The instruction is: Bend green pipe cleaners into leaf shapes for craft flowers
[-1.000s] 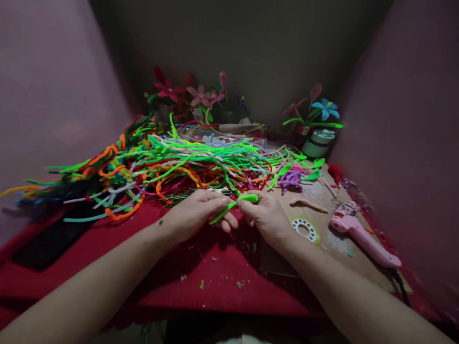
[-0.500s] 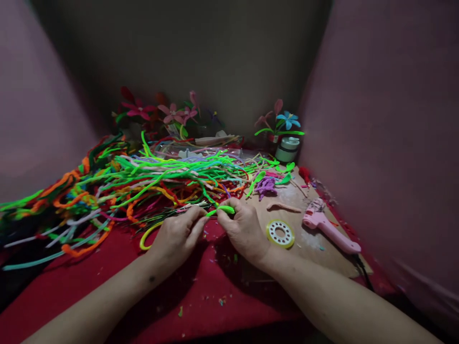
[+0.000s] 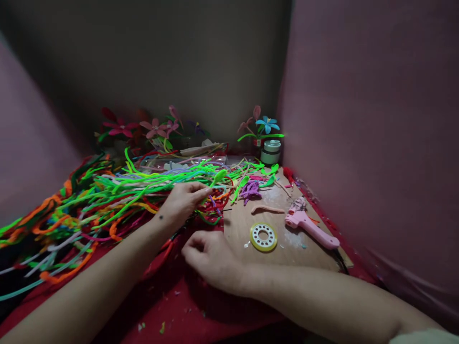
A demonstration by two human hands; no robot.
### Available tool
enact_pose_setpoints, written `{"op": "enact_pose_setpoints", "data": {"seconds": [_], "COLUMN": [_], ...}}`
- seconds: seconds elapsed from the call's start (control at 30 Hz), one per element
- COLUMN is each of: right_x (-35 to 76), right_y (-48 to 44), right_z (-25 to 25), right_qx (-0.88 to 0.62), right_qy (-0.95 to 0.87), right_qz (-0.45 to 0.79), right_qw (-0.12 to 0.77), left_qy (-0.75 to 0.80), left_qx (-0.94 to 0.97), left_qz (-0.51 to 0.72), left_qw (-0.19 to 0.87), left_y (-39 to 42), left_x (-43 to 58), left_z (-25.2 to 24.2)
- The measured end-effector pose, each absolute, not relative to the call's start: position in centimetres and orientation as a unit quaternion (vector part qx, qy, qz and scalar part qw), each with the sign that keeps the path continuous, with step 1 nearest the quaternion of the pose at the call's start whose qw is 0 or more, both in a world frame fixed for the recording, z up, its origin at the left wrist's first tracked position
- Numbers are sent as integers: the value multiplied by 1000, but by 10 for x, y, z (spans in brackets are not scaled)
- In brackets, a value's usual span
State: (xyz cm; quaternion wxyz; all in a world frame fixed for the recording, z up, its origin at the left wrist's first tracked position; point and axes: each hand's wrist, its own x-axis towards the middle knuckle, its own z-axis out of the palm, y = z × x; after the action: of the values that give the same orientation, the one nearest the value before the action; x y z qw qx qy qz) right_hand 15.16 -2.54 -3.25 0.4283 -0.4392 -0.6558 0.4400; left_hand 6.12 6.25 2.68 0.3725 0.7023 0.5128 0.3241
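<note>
A bright green pipe-cleaner leaf (image 3: pixel 219 177) sticks up from the fingertips of my left hand (image 3: pixel 182 203), which is closed in a pinch on its stem end. Behind that hand spreads a heap of pipe cleaners (image 3: pixel 143 180), mostly green. My right hand (image 3: pixel 214 260) is lower and nearer to me, over the red cloth, with thumb and fingers curled together. Whatever they may hold is hidden. To its right, a roll of tape (image 3: pixel 273 242) with a white, holed core lies flat on the board (image 3: pixel 236 243).
On the board are a pink glue gun (image 3: pixel 311 231), a curved beige piece (image 3: pixel 267 209), a purple bundle (image 3: pixel 251 190) and green leaves (image 3: pixel 269 180). A lidded jar (image 3: pixel 270 154) stands behind, beside a blue flower (image 3: pixel 267 124). Scraps dot the red cloth (image 3: pixel 179 310).
My hands have parted. The left now holds the green leaf up by its stem, and the right has drawn back toward me. The view has swung to the right.
</note>
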Motion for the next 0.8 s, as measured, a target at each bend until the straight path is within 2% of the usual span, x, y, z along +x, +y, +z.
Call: {"op": "enact_pose_setpoints", "data": {"seconds": [0.13,0.33,0.5,0.67,0.8], "right_x": [152,150,150,150,148], "right_y": [-37,-33,-28,-31,-34], "right_z": [-35,-38,-37,-40,-47], "right_qx": [-356,-339,-343,-327,-324], "right_qy": [-820,-890,-898,-906,-895], "right_qz": [300,192,188,206,220], "right_qw": [332,237,199,172,213], "left_qy": [535,553,548,538,568], "left_qx": [727,755,777,782,759], "left_qz": [279,251,227,247,270], "left_qw": [327,247,211,195,168], "left_y": [89,116,114,79,42], "left_x": [103,134,141,110,56], "left_z": [15,4,15,45,61]}}
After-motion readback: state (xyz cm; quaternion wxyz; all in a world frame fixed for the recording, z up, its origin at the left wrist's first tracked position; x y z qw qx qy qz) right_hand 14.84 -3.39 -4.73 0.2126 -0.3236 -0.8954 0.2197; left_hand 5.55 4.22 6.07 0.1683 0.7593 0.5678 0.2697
